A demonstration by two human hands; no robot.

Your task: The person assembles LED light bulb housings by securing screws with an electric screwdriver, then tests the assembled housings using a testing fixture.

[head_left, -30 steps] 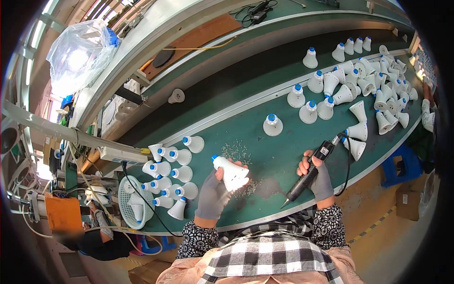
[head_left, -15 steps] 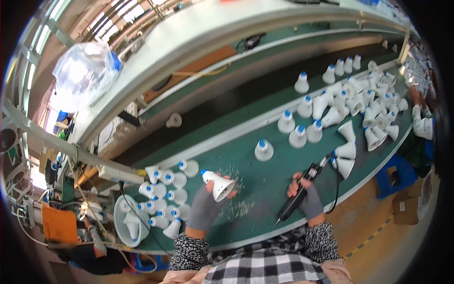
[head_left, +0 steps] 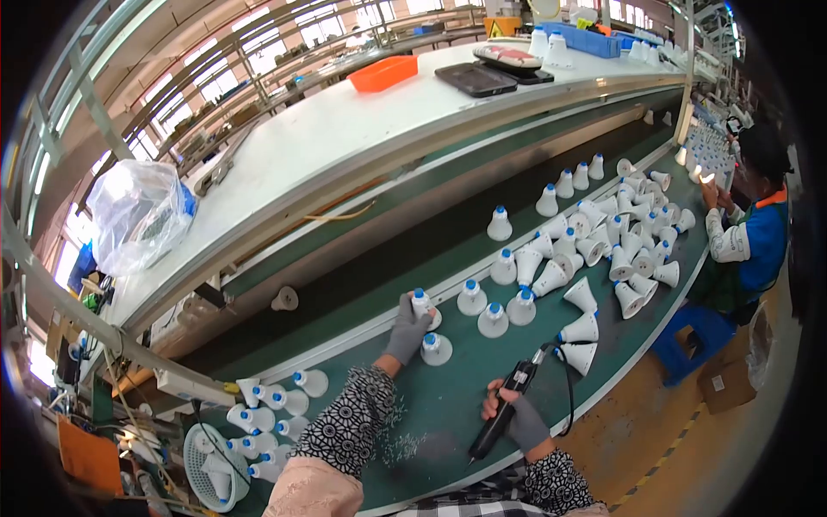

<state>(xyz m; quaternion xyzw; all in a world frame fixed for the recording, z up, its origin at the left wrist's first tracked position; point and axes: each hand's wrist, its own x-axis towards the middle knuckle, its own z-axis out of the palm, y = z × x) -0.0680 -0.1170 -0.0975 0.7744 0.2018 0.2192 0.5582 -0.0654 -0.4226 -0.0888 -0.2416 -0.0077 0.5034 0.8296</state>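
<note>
My left hand (head_left: 407, 334), in a grey fingerless glove, reaches out to the table's back edge. Its fingers are closed round a white cone-shaped lamp housing (head_left: 421, 304), held upright with its blue cap on top. Just in front of it stands another blue-capped housing (head_left: 437, 350). A black electric screwdriver (head_left: 515, 384) lies slanted in my right hand (head_left: 522, 422), its thin bit pointing down towards the near edge and its cable leaving the upper end. Small pale bits, perhaps screws, are scattered on the green table (head_left: 457, 392) between my arms.
Many white housings (head_left: 624, 220) crowd the right side. More lie at left beside a pale green basket (head_left: 191, 465). A raised white shelf (head_left: 301, 121) carries an orange tray (head_left: 383, 74). At far right a person (head_left: 758, 224) works near a blue stool (head_left: 689, 345).
My left hand has carried the housing forward and turned it from tilted to upright. My right hand keeps the screwdriver. The view has shifted up and to the right.
</note>
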